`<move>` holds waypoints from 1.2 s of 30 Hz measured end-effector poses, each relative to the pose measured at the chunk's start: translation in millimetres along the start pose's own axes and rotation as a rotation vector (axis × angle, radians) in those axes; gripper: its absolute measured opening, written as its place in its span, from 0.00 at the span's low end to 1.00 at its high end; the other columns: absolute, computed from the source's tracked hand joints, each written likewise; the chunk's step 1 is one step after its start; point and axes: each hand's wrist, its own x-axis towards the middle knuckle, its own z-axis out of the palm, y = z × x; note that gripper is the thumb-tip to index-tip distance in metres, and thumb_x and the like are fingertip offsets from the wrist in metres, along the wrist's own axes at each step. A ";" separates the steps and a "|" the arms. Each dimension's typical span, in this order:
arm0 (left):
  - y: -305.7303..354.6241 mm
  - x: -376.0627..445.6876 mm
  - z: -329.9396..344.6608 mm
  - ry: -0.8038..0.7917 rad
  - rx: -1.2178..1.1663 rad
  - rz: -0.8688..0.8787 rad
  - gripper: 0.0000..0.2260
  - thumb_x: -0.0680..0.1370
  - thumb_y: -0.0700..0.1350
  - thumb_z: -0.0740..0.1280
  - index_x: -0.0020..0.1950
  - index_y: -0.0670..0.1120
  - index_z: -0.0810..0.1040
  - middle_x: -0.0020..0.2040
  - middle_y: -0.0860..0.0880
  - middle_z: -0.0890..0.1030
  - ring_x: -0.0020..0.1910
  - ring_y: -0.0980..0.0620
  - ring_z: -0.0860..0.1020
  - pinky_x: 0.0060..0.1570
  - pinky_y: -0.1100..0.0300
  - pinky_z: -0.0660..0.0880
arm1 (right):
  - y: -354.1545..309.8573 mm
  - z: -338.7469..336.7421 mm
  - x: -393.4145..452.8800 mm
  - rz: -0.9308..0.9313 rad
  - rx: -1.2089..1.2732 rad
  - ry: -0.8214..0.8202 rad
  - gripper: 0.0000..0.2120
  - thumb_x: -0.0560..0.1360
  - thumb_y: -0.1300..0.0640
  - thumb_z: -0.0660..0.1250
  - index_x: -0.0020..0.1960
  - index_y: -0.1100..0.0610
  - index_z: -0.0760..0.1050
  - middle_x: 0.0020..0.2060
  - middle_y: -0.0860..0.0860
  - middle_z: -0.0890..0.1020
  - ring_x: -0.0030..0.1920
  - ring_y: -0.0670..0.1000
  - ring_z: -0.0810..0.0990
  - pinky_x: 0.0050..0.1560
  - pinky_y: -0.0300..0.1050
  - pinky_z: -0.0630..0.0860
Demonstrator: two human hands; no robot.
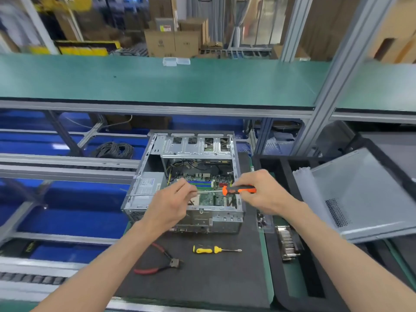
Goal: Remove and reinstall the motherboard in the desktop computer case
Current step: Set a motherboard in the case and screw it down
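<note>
Head view: your two bare hands meet over an open desktop computer case (184, 212) that lies on its side on a dark work mat (202, 278). Your right hand (263, 192) grips the orange-and-black handle of a screwdriver (238, 190), which is held roughly level above the case with its shaft pointing toward your left. Your left hand (171, 203) pinches the metal shaft near its tip between curled fingers and thumb.

The motherboard (211, 194) sits inside the case, below the two hands; its green board and a row of blue and green memory slots (200, 184) show between your fingers. Whether it is screwed down cannot be told. A grey power supply (147, 188) occupies the left part of the case, and a perforated metal drive cage (195, 145) spans the far end. Dark cables lie in the cavity beneath the cage.

On the mat in front of the case lie a yellow-handled screwdriver (213, 249), its tip to the right, and red-handled pliers (162, 260) to its left, well apart from each other. To the right, the case's grey side panel (369, 194) rests tilted on a black foam tray (292, 296). A green shelf (157, 79) runs across above the bench, carrying a small clear plastic box (176, 61).
</note>
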 end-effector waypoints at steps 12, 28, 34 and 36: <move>-26.6 82.8 2.8 -0.008 -0.459 -0.558 0.04 0.78 0.41 0.70 0.45 0.46 0.84 0.38 0.50 0.84 0.40 0.44 0.82 0.46 0.46 0.79 | -44.8 -24.1 87.8 -0.011 0.719 0.612 0.04 0.74 0.59 0.73 0.47 0.59 0.81 0.37 0.53 0.85 0.37 0.49 0.82 0.42 0.43 0.78; -113.4 103.4 -3.3 0.004 -0.749 -0.644 0.09 0.76 0.38 0.74 0.45 0.53 0.85 0.39 0.55 0.86 0.41 0.55 0.85 0.44 0.64 0.81 | -88.2 18.4 203.8 -0.121 0.224 0.437 0.06 0.82 0.58 0.63 0.46 0.55 0.71 0.33 0.51 0.83 0.33 0.53 0.80 0.44 0.57 0.77; -144.9 113.8 -10.1 0.042 -0.625 -0.621 0.04 0.76 0.41 0.74 0.50 0.47 0.86 0.38 0.56 0.85 0.40 0.57 0.84 0.48 0.60 0.82 | -103.9 24.6 232.0 -0.161 0.171 0.470 0.06 0.83 0.58 0.62 0.47 0.57 0.71 0.34 0.50 0.83 0.33 0.53 0.80 0.43 0.56 0.76; -149.0 118.0 -10.3 0.049 -0.606 -0.591 0.03 0.77 0.41 0.73 0.49 0.47 0.86 0.40 0.52 0.86 0.41 0.55 0.84 0.48 0.58 0.82 | -105.0 22.1 238.8 -0.170 0.194 0.499 0.07 0.83 0.58 0.62 0.46 0.58 0.70 0.33 0.50 0.83 0.32 0.52 0.79 0.41 0.56 0.76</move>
